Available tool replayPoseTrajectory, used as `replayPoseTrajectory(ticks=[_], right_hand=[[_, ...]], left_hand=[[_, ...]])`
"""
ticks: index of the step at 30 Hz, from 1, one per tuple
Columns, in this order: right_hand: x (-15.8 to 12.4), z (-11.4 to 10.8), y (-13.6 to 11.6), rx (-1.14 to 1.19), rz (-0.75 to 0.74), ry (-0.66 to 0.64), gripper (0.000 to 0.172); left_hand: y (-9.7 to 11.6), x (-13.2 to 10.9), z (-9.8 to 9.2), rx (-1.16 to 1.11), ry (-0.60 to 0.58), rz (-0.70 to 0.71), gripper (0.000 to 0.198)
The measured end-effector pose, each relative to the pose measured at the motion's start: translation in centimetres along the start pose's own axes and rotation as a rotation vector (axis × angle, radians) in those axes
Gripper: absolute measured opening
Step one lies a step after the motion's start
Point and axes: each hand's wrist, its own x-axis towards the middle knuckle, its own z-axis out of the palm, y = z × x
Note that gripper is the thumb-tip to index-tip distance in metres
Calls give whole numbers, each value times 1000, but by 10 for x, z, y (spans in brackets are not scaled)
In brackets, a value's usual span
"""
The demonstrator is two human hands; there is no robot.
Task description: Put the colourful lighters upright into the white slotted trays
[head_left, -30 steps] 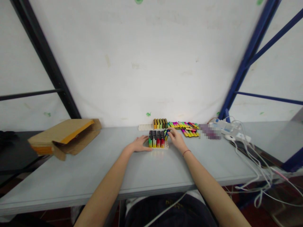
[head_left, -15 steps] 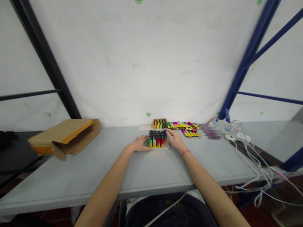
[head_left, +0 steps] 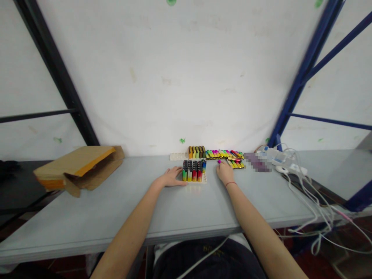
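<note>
Well, the left hand (head_left: 171,177) rests unclenched, its thumb at the front tray (head_left: 204,179), where upright lighters (head_left: 192,174) stand in rows, a lone blue lighter (head_left: 204,167) at the back right. To their right, the right hand (head_left: 224,173) pinches a magenta lighter (head_left: 219,162), mostly hidden. Behind lie loose lighters (head_left: 223,153); left of those, the back tray (head_left: 178,156) holds more, upright, by the wall (head_left: 186,77).

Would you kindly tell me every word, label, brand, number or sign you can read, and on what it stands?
None can be read.
Yellow lettering on the dark garment: too blurred.
Green marks on the wall: no legible characters.
Lighters: any print is too small.
</note>
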Motion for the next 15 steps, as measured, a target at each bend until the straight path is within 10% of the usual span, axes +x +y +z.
replayPoseTrajectory(ticks=[15], right_hand=[[12,12,-1,308,-156,184,41]], left_hand=[[1,0,0,-7,-1,-1,92]])
